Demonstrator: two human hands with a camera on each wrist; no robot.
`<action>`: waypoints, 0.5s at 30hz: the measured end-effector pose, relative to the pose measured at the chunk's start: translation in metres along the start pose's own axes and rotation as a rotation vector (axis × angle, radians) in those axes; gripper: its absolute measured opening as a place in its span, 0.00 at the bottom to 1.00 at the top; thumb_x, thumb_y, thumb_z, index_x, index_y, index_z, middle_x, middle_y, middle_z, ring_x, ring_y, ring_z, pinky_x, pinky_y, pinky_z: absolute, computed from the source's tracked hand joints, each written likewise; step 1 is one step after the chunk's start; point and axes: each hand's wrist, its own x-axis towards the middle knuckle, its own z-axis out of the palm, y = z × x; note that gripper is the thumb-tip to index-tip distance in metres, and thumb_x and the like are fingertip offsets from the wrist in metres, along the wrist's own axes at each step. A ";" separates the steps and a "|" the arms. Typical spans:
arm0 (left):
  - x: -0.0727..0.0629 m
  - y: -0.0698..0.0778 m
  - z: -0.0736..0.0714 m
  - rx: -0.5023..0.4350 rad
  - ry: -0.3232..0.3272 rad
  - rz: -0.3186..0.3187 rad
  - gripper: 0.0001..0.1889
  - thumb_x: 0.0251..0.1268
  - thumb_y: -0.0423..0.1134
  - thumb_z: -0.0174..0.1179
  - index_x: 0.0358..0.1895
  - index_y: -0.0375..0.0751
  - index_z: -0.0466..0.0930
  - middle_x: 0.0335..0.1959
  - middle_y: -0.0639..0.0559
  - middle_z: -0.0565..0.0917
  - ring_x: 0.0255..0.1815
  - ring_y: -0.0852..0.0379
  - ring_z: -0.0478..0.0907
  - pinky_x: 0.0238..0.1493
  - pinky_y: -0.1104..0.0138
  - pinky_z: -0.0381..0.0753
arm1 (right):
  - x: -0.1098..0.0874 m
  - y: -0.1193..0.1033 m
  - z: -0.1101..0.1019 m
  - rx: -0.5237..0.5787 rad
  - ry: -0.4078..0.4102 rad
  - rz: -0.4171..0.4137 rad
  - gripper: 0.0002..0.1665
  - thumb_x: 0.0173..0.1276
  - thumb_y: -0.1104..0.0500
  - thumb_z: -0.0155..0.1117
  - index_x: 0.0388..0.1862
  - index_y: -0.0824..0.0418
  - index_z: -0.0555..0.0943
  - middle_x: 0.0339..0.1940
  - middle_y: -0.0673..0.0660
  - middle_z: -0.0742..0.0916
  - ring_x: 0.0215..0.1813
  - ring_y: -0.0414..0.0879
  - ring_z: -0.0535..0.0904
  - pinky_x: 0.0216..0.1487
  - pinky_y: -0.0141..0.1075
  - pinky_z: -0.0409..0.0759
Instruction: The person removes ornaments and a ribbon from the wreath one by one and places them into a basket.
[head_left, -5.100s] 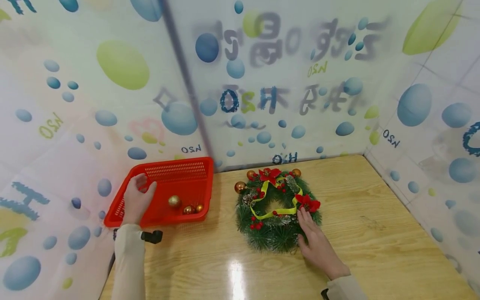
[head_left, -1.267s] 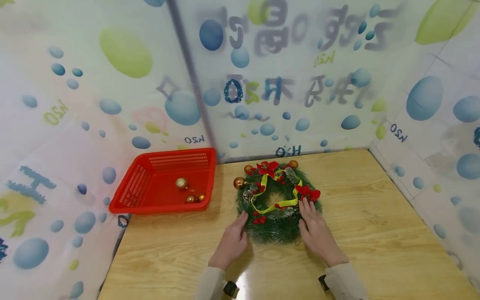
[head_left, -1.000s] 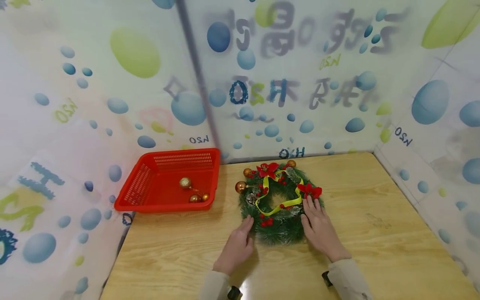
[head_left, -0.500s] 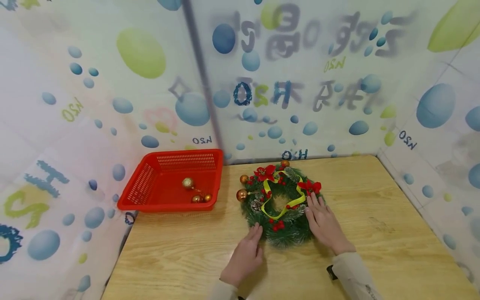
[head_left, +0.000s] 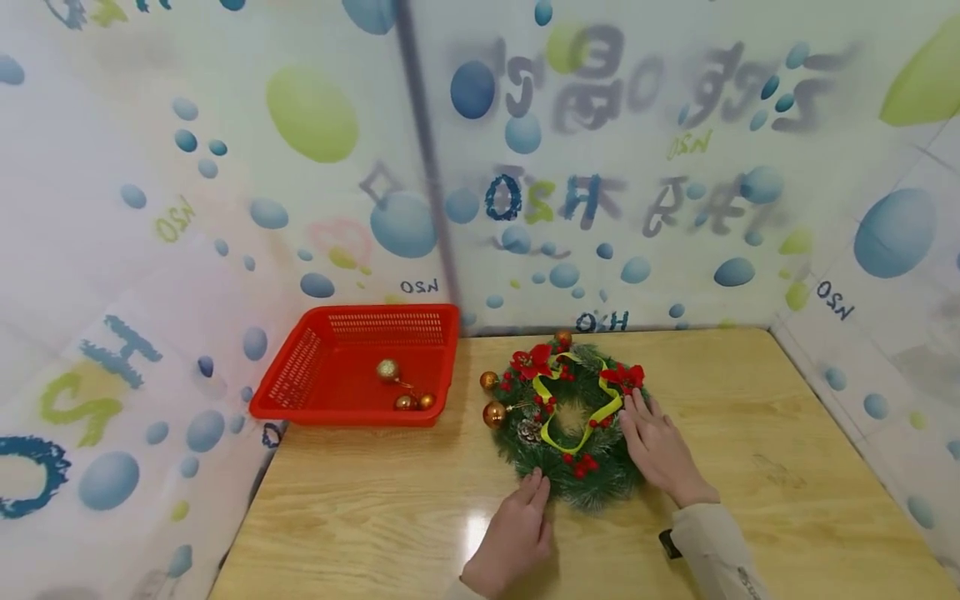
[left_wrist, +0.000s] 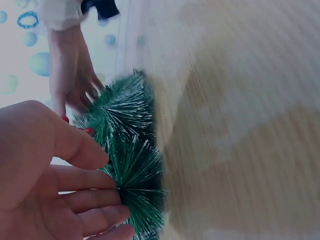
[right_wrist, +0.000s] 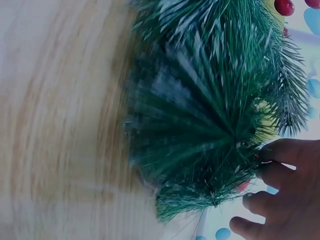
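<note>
A green Christmas wreath [head_left: 596, 486] lies on the wooden table, trimmed with a yellow ribbon [head_left: 611, 408], red poinsettias [head_left: 531, 362], berries and a pine cone [head_left: 529, 431]. Copper baubles [head_left: 493, 414] stick out at its left and back edge. My left hand [head_left: 516, 533] touches the near-left rim, fingers extended; in the left wrist view its fingertips [left_wrist: 112, 215] meet the needles. My right hand [head_left: 663, 450] rests with extended fingers on the right side, just below the right poinsettia [head_left: 624, 379]. In the right wrist view, the needles [right_wrist: 185, 110] hide part of the wreath's far side.
A red plastic basket [head_left: 352, 415] stands at the back left, holding a glittery gold bauble [head_left: 387, 370] and two smaller shiny ones [head_left: 406, 402]. Patterned curtain walls [head_left: 510, 275] border the table [head_left: 360, 508] at the back and sides.
My left hand has come from over the basket to the wreath. Over the last second the wreath has turned counterclockwise, both hands staying against it. The head view has shifted slightly.
</note>
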 end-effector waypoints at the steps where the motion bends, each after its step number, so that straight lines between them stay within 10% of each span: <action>1: 0.000 0.002 0.001 0.009 -0.002 0.008 0.26 0.65 0.32 0.56 0.66 0.25 0.74 0.68 0.31 0.76 0.68 0.38 0.77 0.65 0.56 0.81 | 0.000 0.001 -0.001 0.013 -0.005 0.004 0.36 0.87 0.46 0.33 0.77 0.74 0.59 0.80 0.74 0.58 0.78 0.80 0.50 0.71 0.75 0.54; 10: -0.003 -0.002 0.003 -0.092 -0.009 0.014 0.26 0.69 0.31 0.54 0.70 0.27 0.71 0.72 0.32 0.72 0.68 0.41 0.76 0.62 0.58 0.83 | -0.003 0.006 -0.001 0.146 -0.023 0.014 0.38 0.86 0.45 0.32 0.80 0.72 0.54 0.83 0.72 0.51 0.80 0.77 0.43 0.73 0.76 0.47; 15: 0.004 -0.018 -0.009 -0.192 0.096 0.020 0.26 0.69 0.29 0.56 0.70 0.27 0.69 0.72 0.32 0.71 0.60 0.45 0.83 0.55 0.59 0.86 | -0.026 -0.004 0.002 0.185 0.014 0.015 0.39 0.86 0.47 0.36 0.81 0.73 0.48 0.83 0.72 0.46 0.82 0.73 0.40 0.74 0.74 0.45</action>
